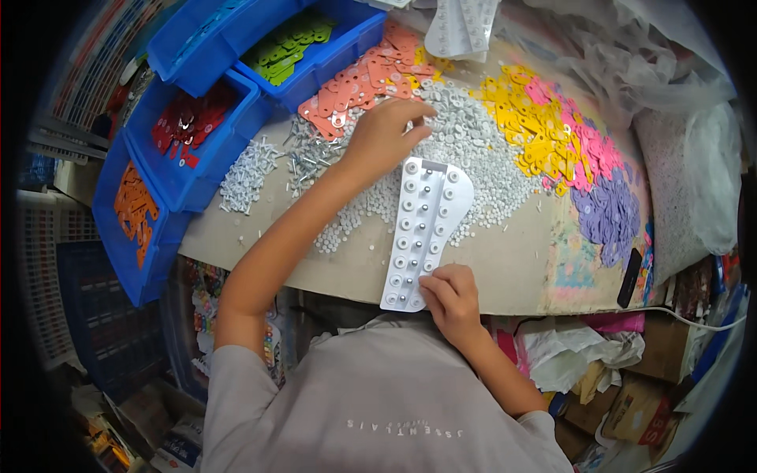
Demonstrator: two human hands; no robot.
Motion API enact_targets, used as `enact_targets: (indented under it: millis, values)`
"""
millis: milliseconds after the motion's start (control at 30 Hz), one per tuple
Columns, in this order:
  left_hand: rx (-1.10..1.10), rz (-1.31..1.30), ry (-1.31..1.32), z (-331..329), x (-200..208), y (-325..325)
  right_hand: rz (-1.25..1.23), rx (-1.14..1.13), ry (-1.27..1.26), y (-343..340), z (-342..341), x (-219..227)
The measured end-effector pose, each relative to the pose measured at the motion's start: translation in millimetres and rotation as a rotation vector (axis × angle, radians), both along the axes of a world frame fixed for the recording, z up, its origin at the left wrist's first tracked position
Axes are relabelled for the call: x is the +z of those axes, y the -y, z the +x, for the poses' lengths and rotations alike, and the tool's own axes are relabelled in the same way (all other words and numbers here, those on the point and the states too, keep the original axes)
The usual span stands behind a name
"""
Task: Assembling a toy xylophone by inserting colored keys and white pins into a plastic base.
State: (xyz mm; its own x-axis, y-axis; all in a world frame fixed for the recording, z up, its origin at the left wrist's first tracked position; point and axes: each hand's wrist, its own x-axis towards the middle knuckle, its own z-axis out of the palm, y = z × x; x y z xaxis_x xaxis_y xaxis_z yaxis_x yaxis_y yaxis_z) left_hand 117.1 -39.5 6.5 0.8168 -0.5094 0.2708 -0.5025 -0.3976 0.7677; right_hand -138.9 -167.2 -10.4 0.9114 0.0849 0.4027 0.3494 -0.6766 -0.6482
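My left hand (388,135) reaches over the far side of the table, beside a heap of small white and grey round caps (465,118). Its thumb and forefinger are apart, and I see nothing between them. In front of me lies a white plastic board (419,236), narrower on top and shaped like a shoe sole. Two rows of round white caps and a middle row of shiny metal studs sit on it. My right hand (453,299) is closed at the board's lower right edge, fingertips over one spot in the right row. Whatever they pinch is hidden.
Blue bins (201,169) at the left hold red, orange and green tabs. Loose rivets (248,175) lie near them. Salmon tabs (367,79), yellow tabs (524,118), pink tabs (595,150) and purple tabs (607,213) surround the caps. A black phone-like object (629,278) lies right.
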Motion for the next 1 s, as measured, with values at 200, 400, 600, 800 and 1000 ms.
enact_targets:
  millis: [200, 400, 600, 800, 1000]
  values:
    - [-0.265, -0.089, -0.104, -101, 37, -62, 0.056, -0.012, -0.016, 3, -1, -6]
    - [-0.252, -0.042, -0.317, -157, 14, -81, 0.066, 0.002, -0.019, 3, 1, -5]
    - [-0.208, -0.049, -0.319, -167, 7, -80, 0.074, 0.020, -0.026, 4, 1, -5]
    - [-0.107, -0.029, -0.331, -172, 11, -73, 0.078, -0.008, -0.046, 3, 0, -7]
    - [-0.159, 0.000, 0.082, -174, -4, -81, 0.091, 0.004, -0.043, 5, 0, -7]
